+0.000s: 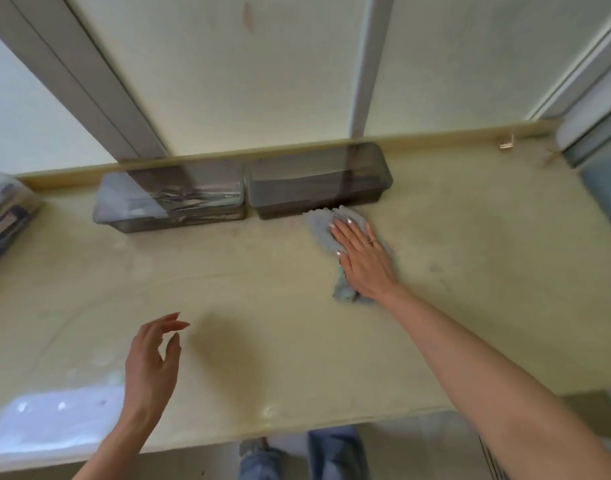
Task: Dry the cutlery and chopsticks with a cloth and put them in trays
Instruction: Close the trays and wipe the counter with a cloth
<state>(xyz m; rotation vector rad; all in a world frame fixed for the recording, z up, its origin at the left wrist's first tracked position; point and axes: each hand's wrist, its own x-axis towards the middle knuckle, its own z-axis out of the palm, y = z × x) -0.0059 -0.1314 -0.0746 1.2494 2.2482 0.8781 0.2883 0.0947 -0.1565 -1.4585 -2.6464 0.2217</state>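
Two smoky see-through lidded trays stand side by side against the back ledge. The left tray [165, 216] shows metal cutlery through its lid. The right tray [317, 181] looks dark inside; its contents cannot be made out. A grey cloth [319, 226] lies on the counter just in front of the right tray. My right hand [362, 258] rests flat on the cloth with straight fingers. My left hand [151, 362] hovers above the near left of the counter, fingers loosely curved, holding nothing.
The beige counter [262, 306] has wet patches at its near left. A clear plastic package [2, 216] sits at the far left edge. A small metal bracket [506, 143] lies at the back right. The counter's front edge runs along the bottom.
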